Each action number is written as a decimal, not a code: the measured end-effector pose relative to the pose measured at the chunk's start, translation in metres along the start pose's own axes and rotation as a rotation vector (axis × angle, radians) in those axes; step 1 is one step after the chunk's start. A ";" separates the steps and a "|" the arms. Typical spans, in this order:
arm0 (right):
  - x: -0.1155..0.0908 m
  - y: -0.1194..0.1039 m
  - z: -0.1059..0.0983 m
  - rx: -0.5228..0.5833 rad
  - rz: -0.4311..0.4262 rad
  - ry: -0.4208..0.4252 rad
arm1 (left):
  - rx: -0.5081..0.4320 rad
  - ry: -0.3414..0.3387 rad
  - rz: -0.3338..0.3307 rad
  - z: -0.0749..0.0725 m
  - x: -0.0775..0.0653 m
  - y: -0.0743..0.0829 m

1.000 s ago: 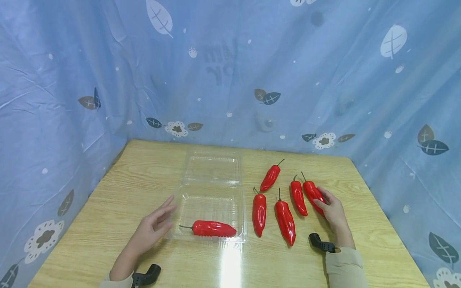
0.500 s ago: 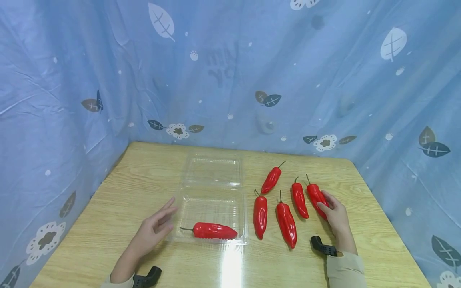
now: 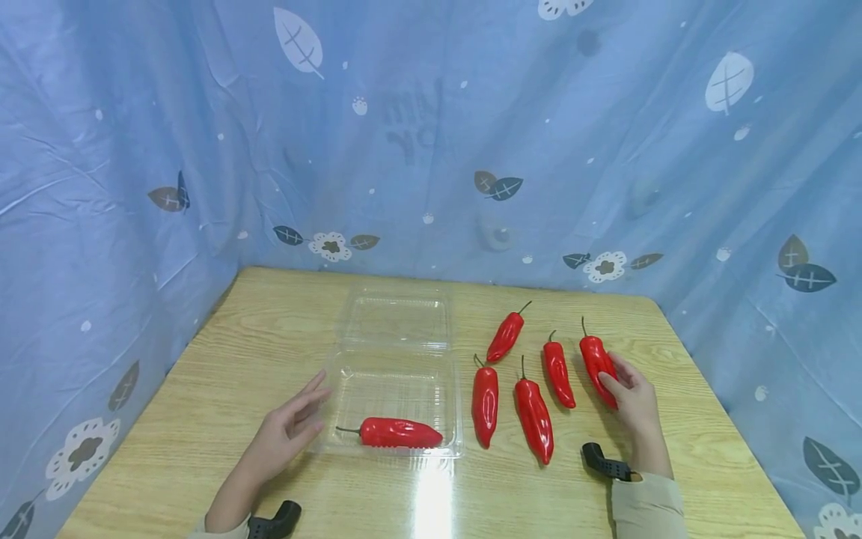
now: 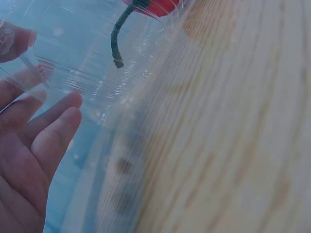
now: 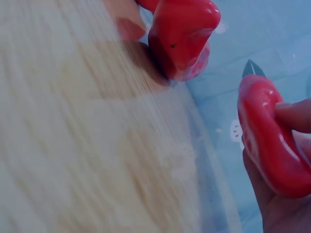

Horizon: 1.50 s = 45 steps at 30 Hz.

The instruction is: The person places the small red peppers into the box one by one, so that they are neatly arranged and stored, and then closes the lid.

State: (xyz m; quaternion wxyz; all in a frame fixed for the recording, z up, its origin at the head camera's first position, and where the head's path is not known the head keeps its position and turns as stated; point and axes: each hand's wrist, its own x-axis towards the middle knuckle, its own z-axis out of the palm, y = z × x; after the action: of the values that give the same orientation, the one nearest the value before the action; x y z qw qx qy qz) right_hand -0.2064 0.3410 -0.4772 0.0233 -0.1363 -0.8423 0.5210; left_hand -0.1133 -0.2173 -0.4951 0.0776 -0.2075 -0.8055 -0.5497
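My right hand (image 3: 633, 395) grips a red chili pepper (image 3: 595, 368) at the right of the table, thumb on its near side and fingers round its far side. In the right wrist view, that pepper (image 5: 269, 138) is tilted in the hand, clear of the tabletop. My left hand (image 3: 286, 433) is at the left edge of an open clear plastic clamshell box (image 3: 330, 408), fingers loosely extended. The left wrist view shows its fingers (image 4: 58, 138) by the plastic wall; contact is hard to tell. One red chili pepper (image 3: 402, 433) lies crosswise in the box's near part.
Several more peppers lie between the box and my right hand: one at the back (image 3: 506, 335), one beside the box (image 3: 485, 404), one nearer the front (image 3: 535, 421), one nearest the hand (image 3: 558, 373). The lid (image 3: 397, 318) lies flat behind. A blue curtain (image 3: 431, 135) surrounds the table (image 3: 283, 307).
My right hand has shifted slightly right with the pepper, which has moved away from its neighbour and turned more upright in view. My left hand and the box stay in place.
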 end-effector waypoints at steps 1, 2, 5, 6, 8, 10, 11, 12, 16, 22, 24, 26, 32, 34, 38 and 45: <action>-0.001 -0.002 0.000 -0.003 0.000 0.003 | 0.000 0.000 -0.004 0.000 0.000 0.000; -0.002 -0.004 -0.001 -0.006 -0.007 0.005 | 0.000 0.001 -0.008 0.000 0.000 0.001; -0.005 -0.010 -0.001 -0.002 -0.036 0.007 | 0.003 0.004 -0.010 0.000 0.000 0.001; -0.007 -0.012 -0.001 0.001 -0.049 0.006 | 0.003 0.004 -0.010 0.000 0.000 0.001; -0.009 -0.015 -0.002 0.011 -0.082 0.001 | 0.001 0.005 -0.008 0.000 0.000 0.001; -0.010 -0.018 -0.002 0.013 -0.109 -0.001 | -0.002 0.005 -0.003 0.000 0.000 0.001; -0.011 -0.020 -0.002 0.012 -0.124 -0.003 | -0.004 0.004 -0.003 0.000 0.000 0.001; -0.012 -0.021 -0.002 0.014 -0.135 -0.005 | -0.004 0.005 -0.001 0.000 0.000 0.001; -0.015 -0.028 -0.002 -0.004 -0.171 -0.005 | -0.003 0.002 -0.006 0.000 0.000 0.000; -0.022 -0.043 0.001 0.042 -0.213 -0.026 | -0.014 -0.003 -0.010 -0.001 0.000 -0.001; -0.025 -0.048 0.003 0.060 -0.232 -0.036 | -0.013 -0.002 -0.006 -0.001 0.000 -0.001; -0.028 -0.053 0.005 0.069 -0.250 -0.046 | -0.012 -0.002 0.000 -0.001 0.000 0.000; -0.035 -0.063 0.016 0.089 -0.306 -0.116 | 0.000 -0.001 0.009 -0.001 0.000 0.001; -0.036 -0.066 0.021 0.099 -0.332 -0.143 | 0.006 0.001 0.010 -0.001 0.000 0.001; -0.039 -0.071 0.030 0.121 -0.383 -0.189 | 0.014 0.000 0.002 0.000 0.000 0.001; -0.044 -0.080 0.050 0.134 -0.408 -0.284 | 0.009 0.005 0.004 -0.001 0.000 0.000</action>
State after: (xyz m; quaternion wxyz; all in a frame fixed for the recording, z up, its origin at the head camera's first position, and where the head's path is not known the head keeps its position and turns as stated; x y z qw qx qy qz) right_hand -0.1892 0.2527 -0.4250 0.0183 0.1127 -0.8109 0.5740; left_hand -0.1140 -0.2178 -0.4950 0.0815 -0.2077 -0.8072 -0.5465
